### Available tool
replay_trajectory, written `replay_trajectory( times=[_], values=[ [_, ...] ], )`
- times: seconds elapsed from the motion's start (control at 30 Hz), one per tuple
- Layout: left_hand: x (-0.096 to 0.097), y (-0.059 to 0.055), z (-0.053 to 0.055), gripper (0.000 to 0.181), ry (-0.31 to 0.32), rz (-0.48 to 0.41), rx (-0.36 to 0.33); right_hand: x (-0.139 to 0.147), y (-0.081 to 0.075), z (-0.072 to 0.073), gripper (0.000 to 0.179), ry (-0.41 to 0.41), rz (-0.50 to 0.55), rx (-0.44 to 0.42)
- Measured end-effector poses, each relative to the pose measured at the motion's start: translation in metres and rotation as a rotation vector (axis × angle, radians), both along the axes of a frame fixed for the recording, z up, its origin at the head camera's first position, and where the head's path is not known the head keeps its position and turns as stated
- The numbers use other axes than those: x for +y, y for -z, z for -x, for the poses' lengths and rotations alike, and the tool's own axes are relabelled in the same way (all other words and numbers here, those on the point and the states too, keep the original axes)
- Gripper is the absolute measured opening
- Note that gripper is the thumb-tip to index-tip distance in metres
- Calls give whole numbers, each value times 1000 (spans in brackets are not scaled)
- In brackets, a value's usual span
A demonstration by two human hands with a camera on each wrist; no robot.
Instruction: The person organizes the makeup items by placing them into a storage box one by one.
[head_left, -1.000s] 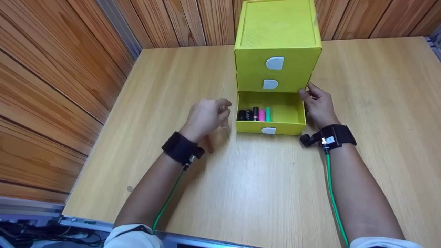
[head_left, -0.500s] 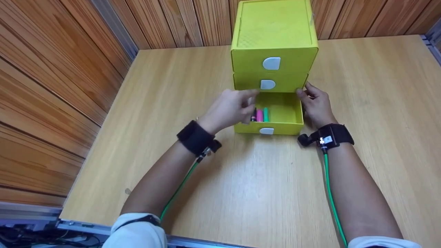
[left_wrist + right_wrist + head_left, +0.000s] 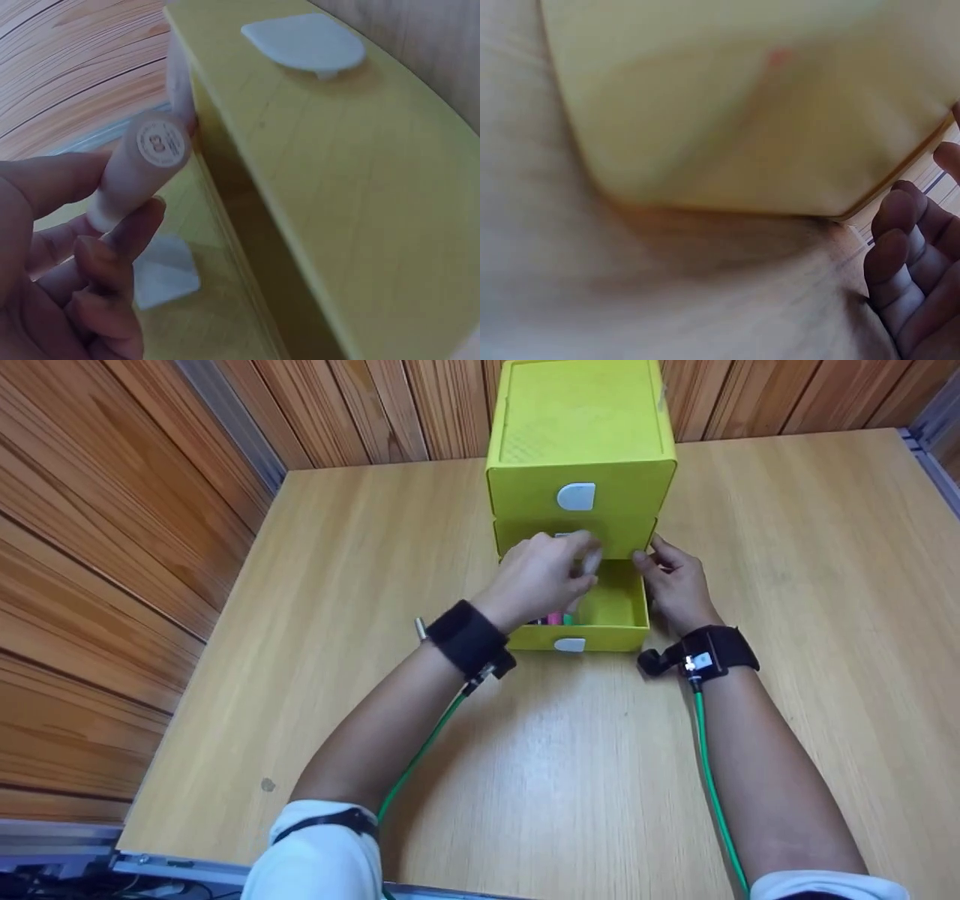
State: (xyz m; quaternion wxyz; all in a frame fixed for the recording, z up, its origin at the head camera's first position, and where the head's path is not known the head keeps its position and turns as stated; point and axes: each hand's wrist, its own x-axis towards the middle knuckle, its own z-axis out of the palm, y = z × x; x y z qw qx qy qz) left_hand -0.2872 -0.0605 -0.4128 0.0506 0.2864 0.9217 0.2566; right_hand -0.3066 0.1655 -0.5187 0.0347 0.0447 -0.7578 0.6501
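My left hand (image 3: pixel 541 574) is over the pulled-out bottom drawer (image 3: pixel 592 639) of a yellow-green drawer cabinet (image 3: pixel 589 424). Between thumb and fingers it pinches a pale lipstick tube (image 3: pixel 142 165), whose end carries a round printed label. Inside the drawer's left part, a pink tube (image 3: pixel 554 619) and a green tube (image 3: pixel 568 619) show; the dark tubes beside them are mostly hidden by the left hand. At the cabinet's right side my right hand (image 3: pixel 679 585) grips its edge, thumb at the front corner and fingers curled along the side (image 3: pixel 900 247).
The two upper drawers are closed; the top one has a white handle (image 3: pixel 576 496). The cabinet stands on a wooden table (image 3: pixel 585 765) near a wood-panelled wall (image 3: pixel 390 405). A green cable (image 3: pixel 709 765) runs along each forearm from a black wrist strap (image 3: pixel 720 651).
My left hand has moved right and up, from beside the drawer to above it, carrying the lipstick tube. The right hand stays at the cabinet's edge. The head view has shifted slightly.
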Motion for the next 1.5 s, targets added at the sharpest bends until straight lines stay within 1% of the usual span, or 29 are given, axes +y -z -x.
replay_trajectory(
  times=[0.07, 0.2, 0.3, 0.4, 0.5, 0.6, 0.67, 0.8, 0.93, 1.13, 1.27, 1.4, 1.5],
  values=[
    [6, 4, 2, 26, -5, 33, 29, 2, 6, 4, 47, 5, -1, -2],
    [14, 16, 4, 30, -4, 92, 47, 5, 20, 12, 44, 24, -41, 2],
    [20, 25, 5, 25, 14, 124, 73, 5, 24, 13, 43, 32, -61, 13],
    [25, 31, 7, 19, 33, 144, 108, 6, 26, 14, 43, 40, -75, 31],
    [30, 35, 7, 15, 50, 152, 134, 7, 25, 15, 42, 47, -85, 39],
    [31, 40, 7, 14, 57, 157, 134, 6, 22, 14, 43, 39, -92, 37],
    [32, 45, 6, 13, 56, 168, 116, 4, 16, 10, 45, 22, -74, 38],
    [32, 52, 6, 14, 45, 183, 58, -1, 2, 0, 48, 0, -49, 31],
    [33, 53, 9, 14, 27, 182, 15, -3, -6, -4, 48, 13, -55, 25],
    [31, 51, 13, 11, 10, 196, 7, -3, -9, -2, 48, 17, -39, 17],
    [28, 51, 14, 11, 2, 225, 4, -3, -7, -2, 49, 6, -33, 5],
    [25, 53, 16, 16, -20, 265, -6, 2, 9, 6, 50, 18, -65, -8],
    [26, 53, 18, 20, -30, 282, -20, 5, 9, 7, 49, 22, -74, -6]
  ],
)
